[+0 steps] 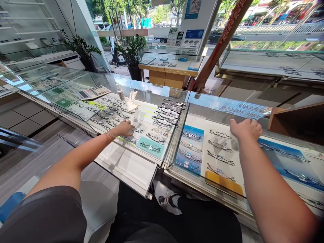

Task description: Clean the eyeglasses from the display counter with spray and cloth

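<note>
My left hand reaches over the left display case, its fingers bent and closed downward. Eyeglasses lie right at its fingertips; whether they are in its grip is hidden. Closer to me, black eyeglasses lie on a teal card. To the right, my right hand is palm down over the glass top of the right case, fingers apart and holding nothing. Beside it, in the case, are rows of eyeglasses. A row of dark eyeglasses stands between my hands.
A calculator, spray bottle and white hand-shaped stand are at the left case's far side. A white drawer juts toward me. A brown wooden box sits at right. Potted plants stand behind.
</note>
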